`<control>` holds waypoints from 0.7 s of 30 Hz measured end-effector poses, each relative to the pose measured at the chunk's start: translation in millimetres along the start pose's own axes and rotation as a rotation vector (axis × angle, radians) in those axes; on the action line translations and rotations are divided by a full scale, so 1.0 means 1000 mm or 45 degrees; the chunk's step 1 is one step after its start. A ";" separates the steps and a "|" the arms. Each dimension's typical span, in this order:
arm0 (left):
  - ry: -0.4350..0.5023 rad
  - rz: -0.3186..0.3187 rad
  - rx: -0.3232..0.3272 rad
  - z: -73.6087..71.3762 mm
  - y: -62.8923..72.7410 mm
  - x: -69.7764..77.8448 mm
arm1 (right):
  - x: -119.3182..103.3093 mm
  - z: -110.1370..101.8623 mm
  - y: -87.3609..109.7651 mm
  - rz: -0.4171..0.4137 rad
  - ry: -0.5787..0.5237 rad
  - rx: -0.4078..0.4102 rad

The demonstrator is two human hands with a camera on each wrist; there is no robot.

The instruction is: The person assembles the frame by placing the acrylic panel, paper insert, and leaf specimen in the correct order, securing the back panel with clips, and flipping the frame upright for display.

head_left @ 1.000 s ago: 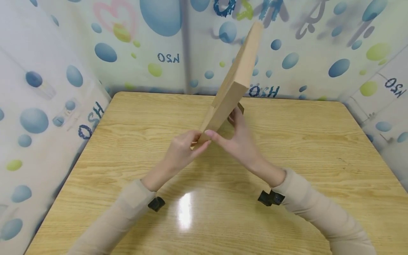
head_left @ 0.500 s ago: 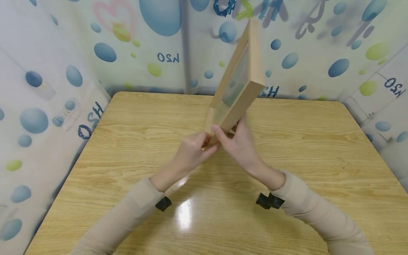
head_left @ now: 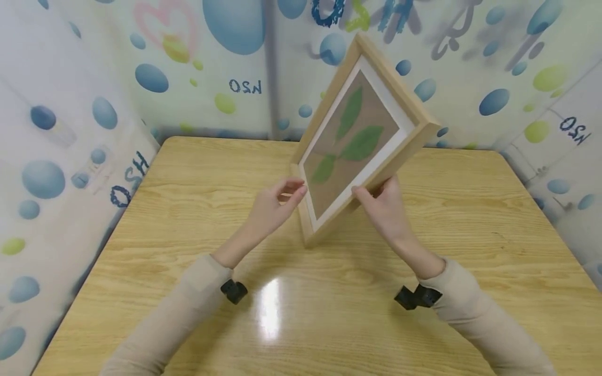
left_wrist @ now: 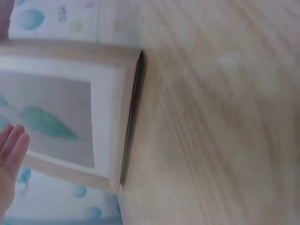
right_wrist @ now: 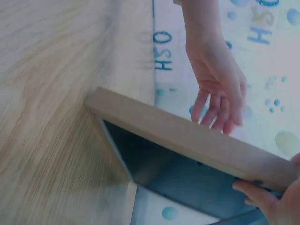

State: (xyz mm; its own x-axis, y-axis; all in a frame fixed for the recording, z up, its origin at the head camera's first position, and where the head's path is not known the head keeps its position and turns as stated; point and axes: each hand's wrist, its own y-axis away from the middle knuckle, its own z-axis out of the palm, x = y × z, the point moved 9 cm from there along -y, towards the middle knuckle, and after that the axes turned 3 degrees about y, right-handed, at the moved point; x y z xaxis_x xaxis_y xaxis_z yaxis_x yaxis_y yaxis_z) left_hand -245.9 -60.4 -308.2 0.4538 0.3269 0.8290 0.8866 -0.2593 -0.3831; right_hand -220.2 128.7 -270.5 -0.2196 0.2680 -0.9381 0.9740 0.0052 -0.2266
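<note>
A light wooden picture frame [head_left: 397, 89] is tilted up over the table, its front turned toward me in the head view. Inside it a white mat surrounds a brown picture with green leaves [head_left: 362, 143]. My right hand [head_left: 388, 211] grips the frame's right side, thumb on the front edge and fingers behind. My left hand [head_left: 273, 209] is by the left side of the frame, fingers loosely bent and holding nothing. In the right wrist view the dark back [right_wrist: 173, 171] of the frame shows, with the right fingers [right_wrist: 255, 192] against it.
The wood-grain table [head_left: 211, 172] extends on all sides beneath the frame. Behind it stands a pale wall covering [head_left: 188, 109] with blue and green dots and letters. Black wrist cameras [head_left: 418, 296] sit at both sleeves.
The frame has turned from edge-on to show its front picture. The left hand has let go of its lower corner; the right hand has moved right, still gripping it.
</note>
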 end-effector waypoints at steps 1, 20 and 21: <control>0.032 -0.047 0.028 -0.005 -0.004 -0.006 | 0.002 -0.003 0.000 0.020 0.003 0.001; 0.119 -0.496 -0.124 -0.025 -0.105 -0.074 | 0.018 -0.032 -0.016 0.125 -0.057 -0.006; 0.131 -0.493 -0.128 -0.024 -0.108 -0.075 | 0.018 -0.034 -0.018 0.118 -0.080 -0.009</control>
State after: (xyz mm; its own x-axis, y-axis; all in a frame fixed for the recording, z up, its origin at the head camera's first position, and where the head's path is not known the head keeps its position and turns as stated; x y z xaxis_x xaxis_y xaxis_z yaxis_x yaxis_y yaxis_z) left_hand -377.6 -79.0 -319.3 0.0727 0.3268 0.9423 0.9745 -0.2244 0.0027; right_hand -239.5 165.9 -274.8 -0.1315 0.2063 -0.9696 0.9906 -0.0098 -0.1364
